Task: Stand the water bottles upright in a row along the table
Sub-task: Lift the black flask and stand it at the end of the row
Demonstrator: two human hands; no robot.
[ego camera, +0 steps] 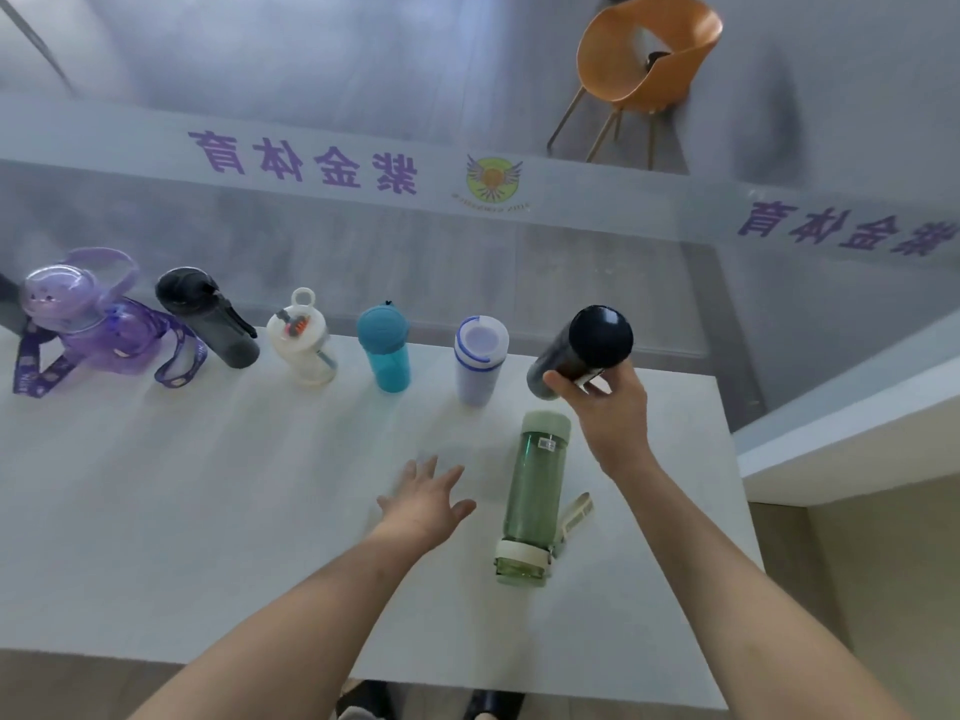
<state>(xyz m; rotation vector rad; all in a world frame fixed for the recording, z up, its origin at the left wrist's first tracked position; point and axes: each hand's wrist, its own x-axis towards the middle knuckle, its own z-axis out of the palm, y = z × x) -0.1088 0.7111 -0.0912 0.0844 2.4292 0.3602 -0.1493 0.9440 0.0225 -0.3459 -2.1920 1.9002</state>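
Along the far edge of the white table [208, 511] several bottles stand upright: a purple bottle [83, 319] with a strap, a black bottle [208, 317], a clear white-lidded bottle [301, 337], a teal bottle [384, 348] and a white bottle [479, 358] with blue rings. My right hand [608, 407] grips a dark navy bottle [587, 345] upright at the row's right end; whether it touches the table is unclear. A green bottle [535, 496] lies on its side near me. My left hand [426, 498] hovers open beside it, fingers spread.
The table's right edge [737, 511] runs close to the green bottle. An orange chair [644, 59] stands on the floor beyond a frosted glass partition [363, 163] with purple lettering. My shoes [431, 704] show under the near edge.
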